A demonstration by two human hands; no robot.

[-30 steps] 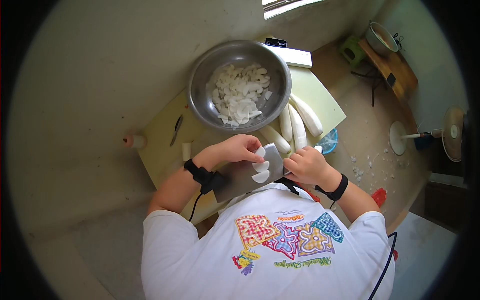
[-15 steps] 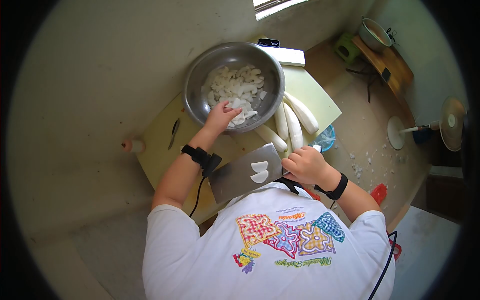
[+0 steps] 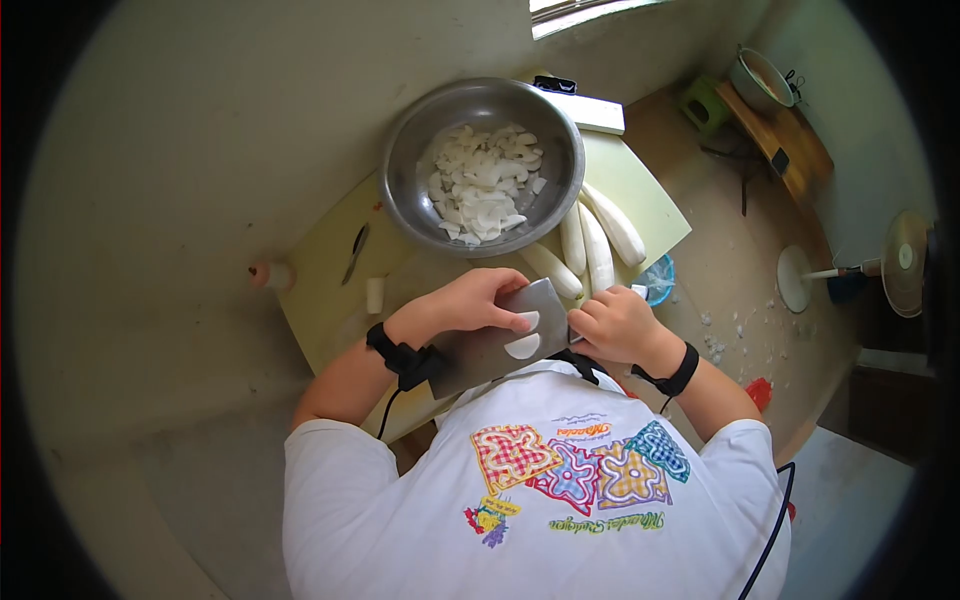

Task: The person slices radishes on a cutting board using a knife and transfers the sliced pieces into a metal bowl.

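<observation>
A broad cleaver [image 3: 470,358] lies tilted in front of my chest, with my right hand [image 3: 617,325] closed round its handle. Two half-round white radish slices [image 3: 522,347] cling to the blade's face. At the blade's far edge is my left hand [image 3: 475,302], thumb and fingers apart, the thumb touching the upper slice; its fingertips are partly hidden. Beyond the hands, a large metal bowl [image 3: 403,205] holds a heap of sliced white radish [image 3: 485,185]. Several whole peeled radishes [image 3: 598,250] lie right of the bowl.
On the pale green table [image 3: 330,250] lie a dark-handled knife or peeler [image 3: 355,252] and a short radish piece [image 3: 375,296]. A white box [image 3: 590,112] sits behind the bowl. A blue container [image 3: 660,280] stands beyond the right edge; a fan [image 3: 903,255] stands further right.
My left hand has come out of the bowl, back toward me, to the cleaver's blade. The short radish piece on the table has come into view. My right hand keeps hold of the cleaver.
</observation>
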